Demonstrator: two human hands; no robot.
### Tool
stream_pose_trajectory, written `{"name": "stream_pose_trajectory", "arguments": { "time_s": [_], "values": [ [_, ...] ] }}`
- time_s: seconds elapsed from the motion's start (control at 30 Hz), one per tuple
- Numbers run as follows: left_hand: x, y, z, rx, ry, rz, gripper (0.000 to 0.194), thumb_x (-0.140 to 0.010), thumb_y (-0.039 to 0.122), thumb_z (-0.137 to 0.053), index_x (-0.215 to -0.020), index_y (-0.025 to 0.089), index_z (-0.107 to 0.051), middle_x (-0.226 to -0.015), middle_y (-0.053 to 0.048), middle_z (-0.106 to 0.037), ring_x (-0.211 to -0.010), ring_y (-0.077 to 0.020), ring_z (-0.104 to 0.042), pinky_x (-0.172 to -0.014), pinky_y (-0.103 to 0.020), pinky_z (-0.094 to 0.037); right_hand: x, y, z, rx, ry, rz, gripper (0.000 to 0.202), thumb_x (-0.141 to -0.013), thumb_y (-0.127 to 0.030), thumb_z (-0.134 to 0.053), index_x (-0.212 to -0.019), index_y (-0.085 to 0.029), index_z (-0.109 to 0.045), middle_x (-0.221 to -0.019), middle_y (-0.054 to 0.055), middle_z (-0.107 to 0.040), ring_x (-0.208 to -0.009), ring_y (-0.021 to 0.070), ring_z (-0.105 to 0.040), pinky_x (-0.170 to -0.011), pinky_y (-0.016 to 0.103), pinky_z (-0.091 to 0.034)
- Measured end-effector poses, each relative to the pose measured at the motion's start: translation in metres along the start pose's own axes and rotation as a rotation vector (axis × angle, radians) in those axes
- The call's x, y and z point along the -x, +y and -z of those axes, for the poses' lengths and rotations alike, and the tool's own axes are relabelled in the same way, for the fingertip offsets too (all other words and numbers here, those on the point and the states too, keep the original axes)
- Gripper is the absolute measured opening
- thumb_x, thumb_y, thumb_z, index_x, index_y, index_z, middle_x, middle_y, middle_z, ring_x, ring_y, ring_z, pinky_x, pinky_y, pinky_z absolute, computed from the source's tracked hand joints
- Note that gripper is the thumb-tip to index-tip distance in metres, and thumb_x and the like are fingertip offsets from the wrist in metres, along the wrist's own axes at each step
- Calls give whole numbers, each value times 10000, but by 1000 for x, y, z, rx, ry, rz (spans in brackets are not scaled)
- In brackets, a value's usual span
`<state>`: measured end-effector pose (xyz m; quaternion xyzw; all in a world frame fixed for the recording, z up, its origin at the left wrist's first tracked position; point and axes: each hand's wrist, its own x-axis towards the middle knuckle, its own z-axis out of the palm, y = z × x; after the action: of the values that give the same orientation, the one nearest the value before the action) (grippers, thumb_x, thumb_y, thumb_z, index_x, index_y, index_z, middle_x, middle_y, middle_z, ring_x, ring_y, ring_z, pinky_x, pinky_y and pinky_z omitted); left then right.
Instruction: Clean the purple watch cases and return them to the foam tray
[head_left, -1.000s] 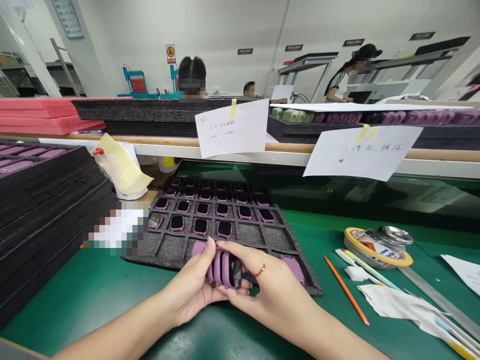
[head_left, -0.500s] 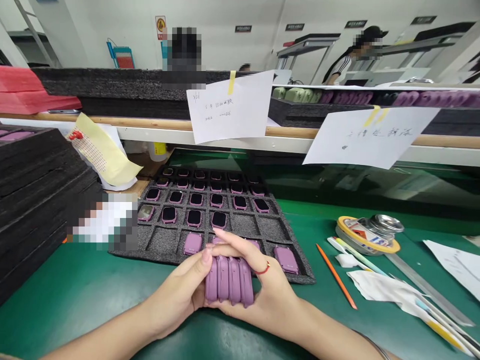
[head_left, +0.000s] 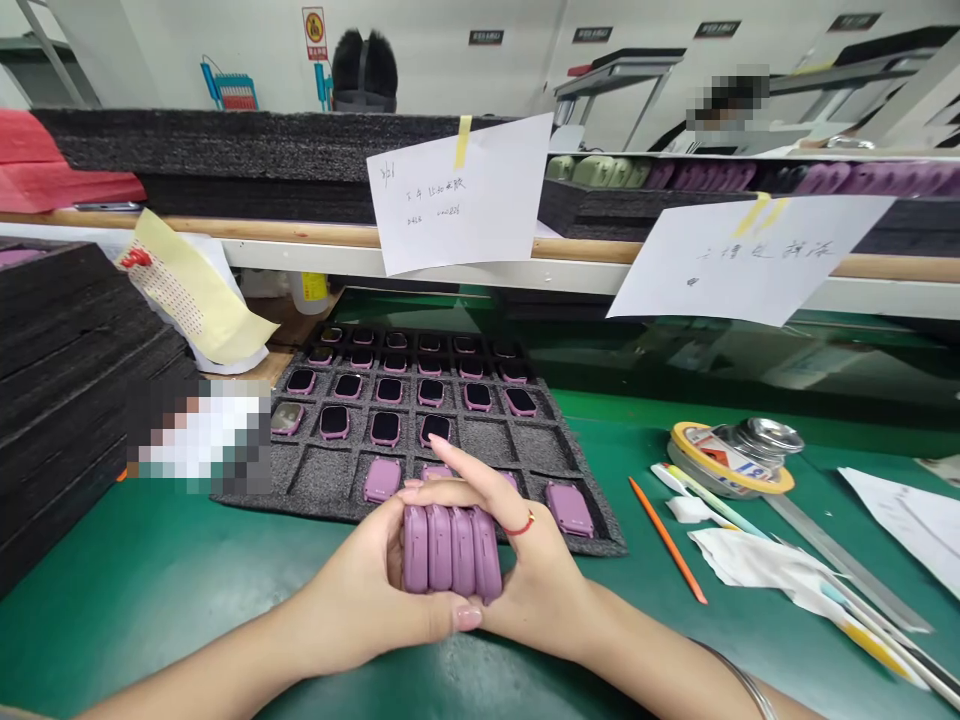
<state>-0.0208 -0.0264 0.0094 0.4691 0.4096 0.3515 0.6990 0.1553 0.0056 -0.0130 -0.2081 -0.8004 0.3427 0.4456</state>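
Between my two hands stands a row of several purple smartwatch cases [head_left: 452, 552], pressed side by side with their narrow edges facing me. My left hand [head_left: 360, 590] grips the row from the left, its thumb lying along the bottom. From the right, my right hand [head_left: 536, 580] closes round the cases, with its fingers reaching over the top. Just beyond them lies a black foam tray [head_left: 322, 478]. Watches with dark screens [head_left: 386, 428] sit in its far rows, while purple cases [head_left: 570, 508] lie back-up in the nearest row, partly hidden by my fingers.
At right on the green table lie an orange stick [head_left: 667, 540], a yellow-rimmed tape roll [head_left: 731, 462], a white cloth [head_left: 757, 568] and a metal ruler [head_left: 847, 565]. Stacked black foam trays [head_left: 82, 400] stand at left. A shelf [head_left: 315, 258] with hanging papers crosses behind.
My left thumb has moved from the top of the row of cases down to its lower edge. The view has shifted slightly.
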Motion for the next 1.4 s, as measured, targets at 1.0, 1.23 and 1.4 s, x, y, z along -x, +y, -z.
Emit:
{"name": "stream_pose_trajectory", "arguments": {
  "time_s": [1.0, 1.23, 1.4],
  "values": [
    [2, -1, -5, -121, 37, -74, 409, -627, 278, -898, -946, 169, -665, -865, -26, -734, -814, -212, -680, -736, -322, -561, 4, 4, -3, -55, 19, 21, 953, -796, -308, -831, -1570, -290, -275, -1235, 73, -720, -1109, 228, -714, -1057, 377, -541],
    [0, -9, 0, 9, 63, -111, 517, -718, 538, -826, -1052, 168, -690, -932, -48, -719, -840, -202, -641, -789, -315, -510, 3, 4, -2, 42, -33, 75, 945, -830, -230, -776, -1590, -283, -217, -1276, 74, -701, -1156, 227, -691, -1068, 370, -525],
    [-4, -10, 2, 45, 97, -69, 480, -779, 562, -765, -1007, 141, -721, -848, -41, -687, -760, -173, -606, -696, -278, -490, 2, 4, -3, 95, -73, 119, 973, -829, -185, -753, -1601, -293, -171, -1273, 58, -705, -1192, 221, -671, -1072, 368, -516]
  ]
}}
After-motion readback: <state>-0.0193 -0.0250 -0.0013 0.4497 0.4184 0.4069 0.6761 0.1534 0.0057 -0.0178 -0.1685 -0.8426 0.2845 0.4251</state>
